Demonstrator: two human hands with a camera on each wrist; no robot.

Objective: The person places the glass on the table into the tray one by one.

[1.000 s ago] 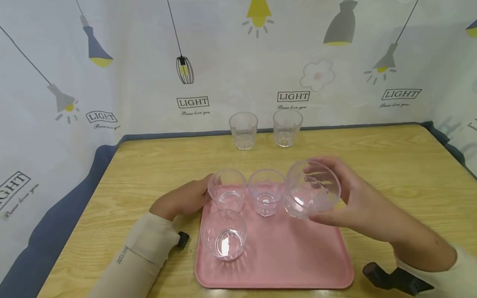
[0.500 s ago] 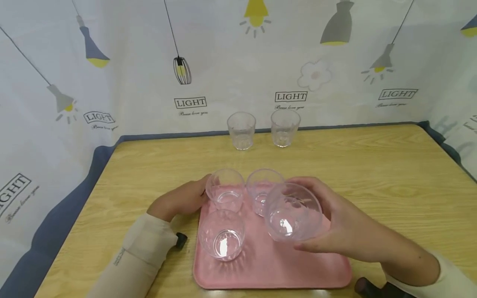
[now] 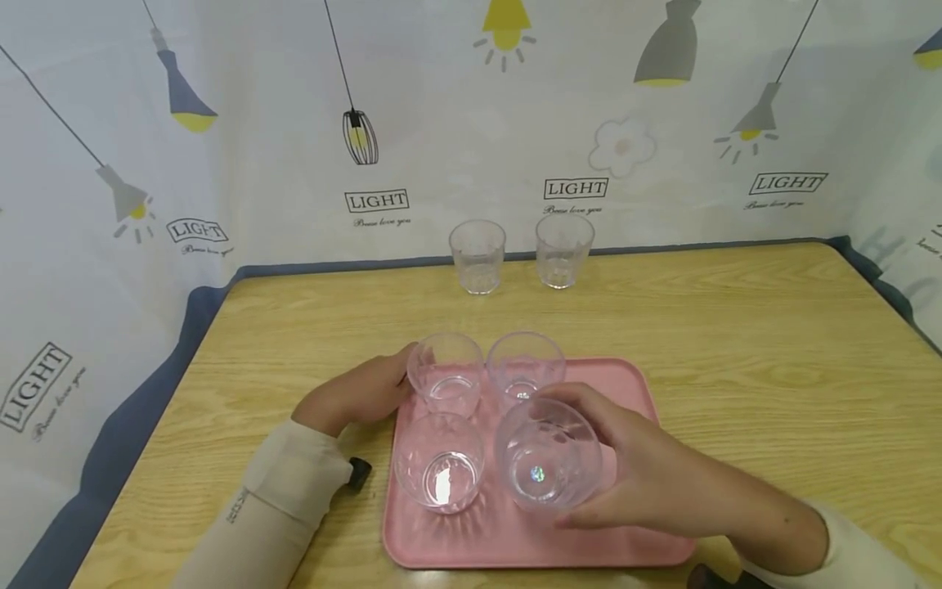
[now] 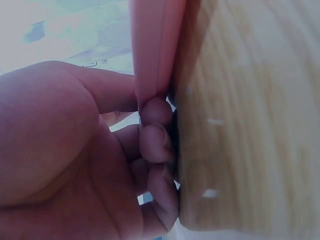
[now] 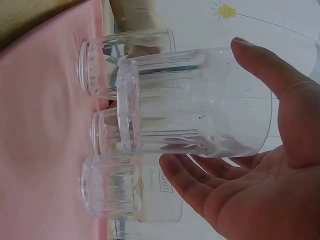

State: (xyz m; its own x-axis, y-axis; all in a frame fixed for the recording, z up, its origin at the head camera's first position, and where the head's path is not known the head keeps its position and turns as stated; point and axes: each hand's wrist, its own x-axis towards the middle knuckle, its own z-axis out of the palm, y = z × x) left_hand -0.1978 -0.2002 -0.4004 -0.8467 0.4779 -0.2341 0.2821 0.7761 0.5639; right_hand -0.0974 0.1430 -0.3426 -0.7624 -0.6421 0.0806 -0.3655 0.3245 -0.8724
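My right hand (image 3: pixel 633 474) grips a clear plastic cup (image 3: pixel 548 458) between thumb and fingers over the front right part of the pink tray (image 3: pixel 530 544). In the right wrist view this cup (image 5: pixel 175 105) is upright relative to the tray, its base a little off the surface. Three similar cups stand on the tray: one at the back left (image 3: pixel 445 376), one at the back middle (image 3: pixel 526 364) and one at the front left (image 3: pixel 440 466). My left hand (image 3: pixel 368 388) holds the tray's left edge, thumb on top and curled fingertips beneath the rim (image 4: pixel 155 55).
Two more clear cups, one left (image 3: pixel 477 258) and one right (image 3: pixel 564 252), stand at the back of the wooden table (image 3: pixel 309 319). Behind them hangs a white curtain (image 3: pixel 441 98) printed with lamps. Black straps or devices (image 3: pixel 358 474) sit at the wrists.
My right hand has carried its cup left and toward me, from the tray's back right to beside the front left cup. My left hand keeps its place at the tray.
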